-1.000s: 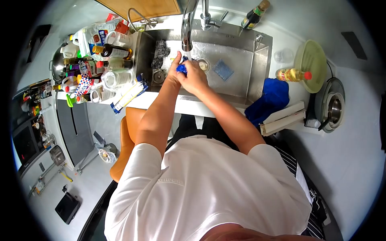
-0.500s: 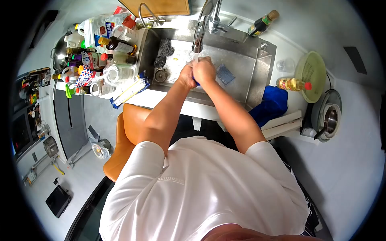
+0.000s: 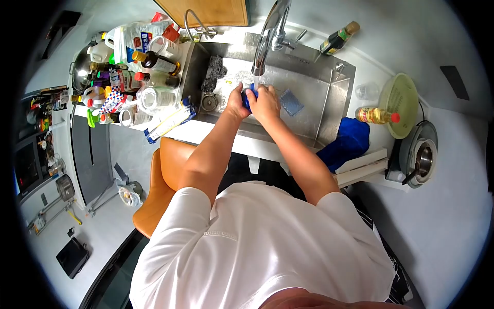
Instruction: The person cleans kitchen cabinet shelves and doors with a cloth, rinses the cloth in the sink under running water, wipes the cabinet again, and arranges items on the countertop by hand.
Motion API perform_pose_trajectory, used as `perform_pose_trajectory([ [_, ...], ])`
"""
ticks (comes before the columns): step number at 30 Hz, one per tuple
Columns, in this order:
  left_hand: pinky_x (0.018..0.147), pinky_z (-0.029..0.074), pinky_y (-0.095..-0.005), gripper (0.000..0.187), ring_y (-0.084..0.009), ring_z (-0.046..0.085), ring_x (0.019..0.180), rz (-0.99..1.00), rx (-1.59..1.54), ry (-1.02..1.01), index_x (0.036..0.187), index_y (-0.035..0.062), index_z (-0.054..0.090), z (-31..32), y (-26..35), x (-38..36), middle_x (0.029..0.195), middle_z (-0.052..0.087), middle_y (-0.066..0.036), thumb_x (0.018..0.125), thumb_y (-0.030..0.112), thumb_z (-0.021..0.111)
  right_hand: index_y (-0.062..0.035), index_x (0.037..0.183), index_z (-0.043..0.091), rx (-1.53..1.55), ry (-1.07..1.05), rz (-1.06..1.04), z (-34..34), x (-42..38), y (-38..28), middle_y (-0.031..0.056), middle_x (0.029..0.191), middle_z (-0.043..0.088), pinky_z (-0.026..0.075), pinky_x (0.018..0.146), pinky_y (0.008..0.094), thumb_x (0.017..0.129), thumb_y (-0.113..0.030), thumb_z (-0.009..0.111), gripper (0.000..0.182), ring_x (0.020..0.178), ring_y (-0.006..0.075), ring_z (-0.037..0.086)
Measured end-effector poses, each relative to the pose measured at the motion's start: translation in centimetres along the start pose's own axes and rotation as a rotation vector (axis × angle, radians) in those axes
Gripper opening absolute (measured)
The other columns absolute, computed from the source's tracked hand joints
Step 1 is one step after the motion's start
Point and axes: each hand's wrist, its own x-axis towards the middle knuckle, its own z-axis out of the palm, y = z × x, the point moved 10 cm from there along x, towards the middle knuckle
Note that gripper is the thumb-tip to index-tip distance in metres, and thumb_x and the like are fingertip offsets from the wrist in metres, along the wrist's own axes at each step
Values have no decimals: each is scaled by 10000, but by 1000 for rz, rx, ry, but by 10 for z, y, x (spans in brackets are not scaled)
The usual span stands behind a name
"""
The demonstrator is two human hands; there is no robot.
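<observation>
Under the running faucet (image 3: 260, 56), both my hands grip a small bunched blue cloth (image 3: 248, 99) over the steel sink (image 3: 303, 67). My left hand (image 3: 236, 104) closes on its left side, the thumb side up. From the right, my right hand (image 3: 266, 104) wraps its fingers around it and hides much of it. Water falls onto the fingers. A blue-grey scouring pad (image 3: 291, 102) lies on the sink floor right of my right hand. Left of my hands are a dark mesh scrubber (image 3: 213, 72) and the drain strainer (image 3: 209, 102).
Bottles and plastic tubs (image 3: 157, 98) crowd the left counter beside a yellow-white packet (image 3: 170, 121). A blue cloth bundle (image 3: 346, 143) drapes at the sink's right corner. Farther right are an oil bottle (image 3: 377, 115), a green basket (image 3: 399, 103) and pots. A sauce bottle (image 3: 339, 38) stands behind the sink.
My hands have drawn apart slightly and the fingers have loosened, so more of the blue cloth shows between them. The whole view has shifted a little downward.
</observation>
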Motion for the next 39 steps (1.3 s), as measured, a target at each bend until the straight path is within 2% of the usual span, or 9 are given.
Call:
perform_pose_trajectory([
  [9, 881, 549, -520, 598, -383, 683, 890, -348, -212, -668, 1039, 27, 664, 9, -29, 41, 983, 721, -191, 1030, 607, 520, -19, 871, 736, -89, 10, -155, -6, -19, -33, 207, 888, 736, 577, 748, 506, 963, -473, 604, 482, 816, 388, 726],
  [13, 877, 570, -456, 421, -337, 701, 874, 113, 219, -515, 1040, 65, 675, 3, -31, 63, 951, 733, -147, 1059, 448, 502, -16, 850, 762, -86, -16, -53, -4, 3, -15, 220, 904, 748, 582, 781, 485, 946, -422, 622, 440, 874, 389, 738],
  [16, 887, 579, -445, 361, -313, 709, 872, -6, -6, -188, 1036, 68, 679, 17, -24, 13, 948, 737, -124, 1033, 396, 528, -27, 871, 783, -13, -54, 37, 10, 25, 19, 257, 927, 742, 573, 803, 495, 963, -412, 600, 436, 910, 412, 732],
  [19, 873, 595, -443, 306, -256, 715, 851, 74, 166, -155, 958, 81, 709, 17, -2, 10, 904, 735, -85, 996, 317, 519, -87, 959, 748, 973, -162, 667, 126, 34, 133, 92, 832, 723, 552, 697, 423, 1012, -529, 594, 471, 713, 260, 682],
  [22, 969, 557, -455, 312, -283, 699, 962, 111, 139, -186, 1153, 94, 672, 28, 20, -9, 1051, 736, -107, 1030, 352, 547, -174, 1258, 632, 1076, -495, 859, 110, -1, 108, 58, 913, 681, 528, 650, 430, 1054, -585, 462, 489, 710, 231, 631],
  [26, 1132, 410, -546, 638, -329, 607, 1230, 202, 251, 51, 1424, 106, 554, -7, 27, -5, 1367, 627, -168, 1043, 614, 494, -142, 1150, 634, 961, -479, 544, 86, 16, 78, 35, 863, 671, 453, 541, 319, 1044, -397, 601, 278, 659, 143, 598],
  [29, 1138, 424, -556, 922, -360, 604, 1263, -47, 11, -185, 1389, 17, 558, 8, -3, 6, 1368, 634, -186, 919, 809, 515, -22, 1012, 703, 486, -239, 158, 62, 27, 45, 166, 903, 734, 535, 701, 402, 980, -458, 654, 440, 780, 283, 710],
  [32, 1031, 512, -547, 927, -396, 687, 1080, -262, -81, -434, 1293, -2, 616, 9, -16, 26, 1191, 699, -248, 890, 829, 538, -4, 931, 718, 109, -359, 58, 20, -1, -10, 269, 953, 734, 539, 820, 510, 958, -631, 572, 644, 930, 460, 707],
  [39, 850, 575, -526, 603, -380, 701, 878, -65, -43, -553, 1089, 26, 657, 24, -17, 38, 948, 713, -210, 1026, 612, 528, -23, 931, 749, -81, -205, -5, 2, -6, -25, 287, 978, 730, 544, 866, 543, 981, -540, 531, 563, 938, 481, 700],
])
